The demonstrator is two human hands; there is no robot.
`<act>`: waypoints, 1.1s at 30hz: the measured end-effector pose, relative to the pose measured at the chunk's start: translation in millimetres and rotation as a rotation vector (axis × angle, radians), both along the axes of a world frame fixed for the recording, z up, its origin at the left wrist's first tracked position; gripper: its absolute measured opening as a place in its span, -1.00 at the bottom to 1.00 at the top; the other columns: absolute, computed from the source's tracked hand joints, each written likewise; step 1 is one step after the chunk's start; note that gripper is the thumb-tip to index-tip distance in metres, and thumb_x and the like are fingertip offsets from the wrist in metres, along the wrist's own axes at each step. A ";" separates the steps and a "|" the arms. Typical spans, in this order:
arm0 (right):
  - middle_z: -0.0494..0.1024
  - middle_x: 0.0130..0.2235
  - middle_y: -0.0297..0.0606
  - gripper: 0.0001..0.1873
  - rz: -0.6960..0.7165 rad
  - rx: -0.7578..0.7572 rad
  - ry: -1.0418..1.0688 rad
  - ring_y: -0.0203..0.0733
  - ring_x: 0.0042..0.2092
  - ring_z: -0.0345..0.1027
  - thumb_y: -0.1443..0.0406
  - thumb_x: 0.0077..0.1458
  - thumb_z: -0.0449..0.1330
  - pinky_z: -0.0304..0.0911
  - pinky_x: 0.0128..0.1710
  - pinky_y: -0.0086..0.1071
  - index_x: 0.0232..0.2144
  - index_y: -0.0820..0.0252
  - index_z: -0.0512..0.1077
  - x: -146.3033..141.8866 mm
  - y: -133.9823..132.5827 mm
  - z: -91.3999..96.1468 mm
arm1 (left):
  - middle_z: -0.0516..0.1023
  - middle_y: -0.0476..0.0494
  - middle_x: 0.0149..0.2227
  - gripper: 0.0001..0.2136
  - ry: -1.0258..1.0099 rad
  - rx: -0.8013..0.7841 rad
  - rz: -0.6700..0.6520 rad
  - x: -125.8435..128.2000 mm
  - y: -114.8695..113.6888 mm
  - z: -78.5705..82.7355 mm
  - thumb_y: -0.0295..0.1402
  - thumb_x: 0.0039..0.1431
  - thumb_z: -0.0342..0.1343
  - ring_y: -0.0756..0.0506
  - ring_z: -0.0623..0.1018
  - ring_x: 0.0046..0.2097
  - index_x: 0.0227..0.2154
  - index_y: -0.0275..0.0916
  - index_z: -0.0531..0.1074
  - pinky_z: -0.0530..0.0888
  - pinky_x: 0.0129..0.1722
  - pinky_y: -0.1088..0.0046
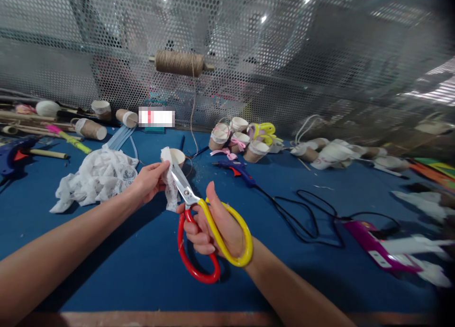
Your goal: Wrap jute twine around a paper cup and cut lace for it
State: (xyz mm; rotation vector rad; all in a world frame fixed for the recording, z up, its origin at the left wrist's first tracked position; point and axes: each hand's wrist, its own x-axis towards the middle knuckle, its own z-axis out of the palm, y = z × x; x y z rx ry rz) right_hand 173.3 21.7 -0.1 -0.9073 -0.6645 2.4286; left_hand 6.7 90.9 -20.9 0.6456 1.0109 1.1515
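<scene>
My left hand [155,179] pinches a strip of white lace ribbon [172,199] that hangs down from the fingers. In my right hand [209,227] is a pair of scissors [185,190] with one red and one yellow handle. The scissor blades point up and left and lie against the lace, and I cannot tell how far apart they are. Just behind the lace stands a small paper cup [177,157], partly hidden. A heap of white lace [97,177] lies on the blue table to the left of my left hand.
A blue glue gun [236,170] with a black cord lies right of centre. Decorated cups [256,150] stand behind it. At the right is a purple power strip [384,249]. A twine spool [179,63] hangs on the perforated metal screen [249,47]. Another glue gun [16,156] sits far left.
</scene>
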 end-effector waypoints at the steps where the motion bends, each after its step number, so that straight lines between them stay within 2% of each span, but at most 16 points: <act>1: 0.22 -0.63 -0.41 -0.18 -0.002 0.005 -0.010 -0.47 -0.70 -0.04 -0.25 -0.02 -0.43 -0.08 -0.78 -0.63 -0.29 0.20 0.32 -0.1 -0.4 0.0 | 0.44 -0.01 -0.68 -0.81 -0.003 0.003 0.007 0.0 -0.5 0.1 -0.32 -0.06 0.23 0.04 0.43 -0.66 -0.58 -0.34 0.38 0.38 -0.64 0.56; 9: 0.22 -0.62 -0.43 -0.18 -0.006 0.060 -0.058 -0.48 -0.70 -0.03 -0.28 -0.04 -0.40 -0.07 -0.78 -0.62 -0.27 0.19 0.32 -0.2 -6.6 -2.9 | 0.40 0.06 -0.67 -0.88 -0.099 0.030 0.034 0.2 -10.2 5.4 -0.43 -0.02 0.19 0.12 0.36 -0.65 -0.56 -0.35 0.39 0.41 -0.59 0.60; 15: 0.19 -0.64 -0.50 -0.25 -0.059 0.220 -0.138 -0.50 -0.72 -0.08 -0.30 -0.10 -0.16 -0.10 -0.79 -0.62 -0.26 0.20 0.29 -0.4 -20.3 -3.4 | 0.45 0.07 -0.61 -0.88 -0.188 0.099 0.048 2.2 -18.3 11.6 -0.47 -0.10 0.25 0.13 0.41 -0.59 -0.57 -0.33 0.39 0.39 -0.57 0.67; 20: 0.20 -0.63 -0.51 -0.29 -0.119 0.326 -0.219 -0.52 -0.71 -0.10 -0.28 -0.13 -0.07 -0.10 -0.79 -0.61 -0.27 0.19 0.28 2.2 -28.6 -4.1 | 0.48 0.05 -0.58 -0.87 -0.209 0.123 0.029 5.2 -24.1 14.7 -0.49 -0.09 0.24 0.11 0.43 -0.58 -0.58 -0.31 0.37 0.39 -0.57 0.65; 27: 0.18 -0.65 -0.54 -0.30 -0.097 0.318 -0.230 -0.53 -0.73 -0.12 -0.28 -0.14 -0.06 -0.11 -0.80 -0.62 -0.28 0.20 0.26 4.0 -27.3 -7.8 | 0.50 0.05 -0.54 -0.91 -0.212 0.153 0.016 4.5 -24.7 12.1 -0.52 -0.10 0.23 0.10 0.46 -0.53 -0.49 -0.30 0.43 0.42 -0.52 0.64; 33: 0.17 -0.66 -0.55 -0.31 -0.086 0.337 -0.259 -0.53 -0.73 -0.16 -0.27 -0.10 -0.09 -0.13 -0.81 -0.64 -0.25 0.18 0.26 1.6 -26.7 -2.9 | 0.48 0.06 -0.53 -0.91 -0.204 0.168 0.008 1.7 -24.0 9.9 -0.53 -0.08 0.20 0.09 0.46 -0.52 -0.45 -0.29 0.45 0.42 -0.53 0.63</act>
